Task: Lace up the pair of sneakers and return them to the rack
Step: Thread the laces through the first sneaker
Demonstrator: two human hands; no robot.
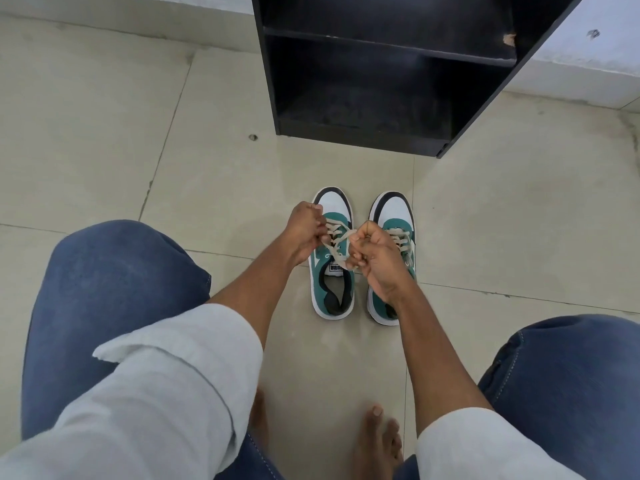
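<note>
Sneakers [360,258] side by side on the floor [104,133], just short of the black rack [381,81]; left hand [306,230] and right hand [375,258] both pinching cream laces [337,237] over the left shoe.

Bare floor [346,168] between sneaker toes and rack [363,133]: passable. Lower rack shelf [363,109] open-fronted. Knees [114,271] flank both sides.

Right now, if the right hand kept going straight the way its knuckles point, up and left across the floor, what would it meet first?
The right hand would probably meet the lace stretched over the left-side sneaker, then the left hand gripping its other end. Depth is unclear, so it could pass above the shoe.
</note>
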